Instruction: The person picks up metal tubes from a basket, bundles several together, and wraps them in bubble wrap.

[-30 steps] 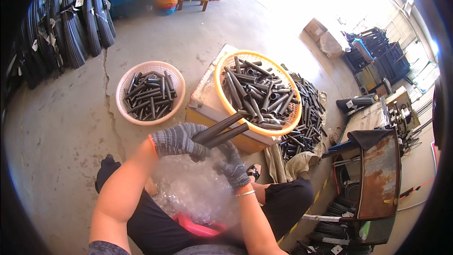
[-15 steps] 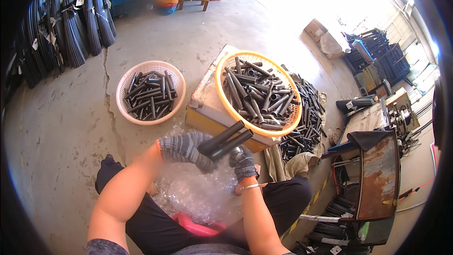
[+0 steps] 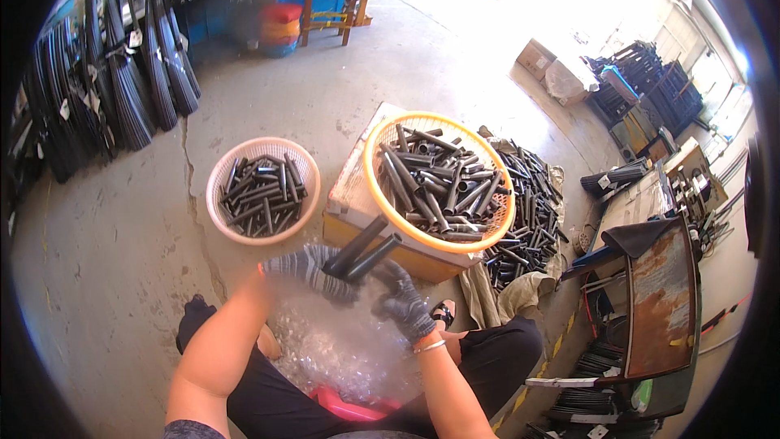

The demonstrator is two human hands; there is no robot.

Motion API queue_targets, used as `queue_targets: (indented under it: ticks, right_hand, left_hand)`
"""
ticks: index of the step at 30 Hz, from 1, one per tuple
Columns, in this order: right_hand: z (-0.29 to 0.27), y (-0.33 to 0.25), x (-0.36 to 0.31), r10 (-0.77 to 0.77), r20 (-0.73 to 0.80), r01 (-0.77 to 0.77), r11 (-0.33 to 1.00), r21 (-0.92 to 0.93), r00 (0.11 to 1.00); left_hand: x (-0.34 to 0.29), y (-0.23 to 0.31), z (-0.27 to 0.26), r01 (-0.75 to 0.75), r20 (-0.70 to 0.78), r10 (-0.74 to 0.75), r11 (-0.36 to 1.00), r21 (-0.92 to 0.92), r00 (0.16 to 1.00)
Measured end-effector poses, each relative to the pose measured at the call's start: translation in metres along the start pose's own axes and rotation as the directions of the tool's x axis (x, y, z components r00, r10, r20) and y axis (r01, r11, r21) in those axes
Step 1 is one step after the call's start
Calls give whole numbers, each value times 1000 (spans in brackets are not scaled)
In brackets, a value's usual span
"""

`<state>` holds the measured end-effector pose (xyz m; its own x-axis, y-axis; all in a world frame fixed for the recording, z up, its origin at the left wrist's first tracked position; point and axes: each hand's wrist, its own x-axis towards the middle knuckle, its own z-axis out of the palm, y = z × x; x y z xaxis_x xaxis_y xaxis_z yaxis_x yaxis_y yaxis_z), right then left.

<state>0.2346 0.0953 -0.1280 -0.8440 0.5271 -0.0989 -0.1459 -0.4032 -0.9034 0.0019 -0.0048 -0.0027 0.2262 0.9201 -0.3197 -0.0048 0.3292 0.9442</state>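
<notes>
Head view: left grip (image 3: 307, 269) clamped on tubes (image 3: 374, 258), lower ends hidden; right grip (image 3: 403, 302), cannot tell.

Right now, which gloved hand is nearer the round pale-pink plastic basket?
Left. The left hand is close by, on the person's side of the pale-pink plastic basket; the right hand is farther off, to the right.
</notes>
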Motion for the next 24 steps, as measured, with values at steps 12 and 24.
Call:
queue_targets:
  ticks: [12,24]
  right_hand:
    - [20,0,-42,204,89,-192,973,-127,975]
    - [-26,94,-22,-350,-141,83,553,-829,926]
  left_hand:
    - [10,13,36,-95,405,26,984,151,914]
    - [3,-124,101,-476,-634,315,874,-96,706]
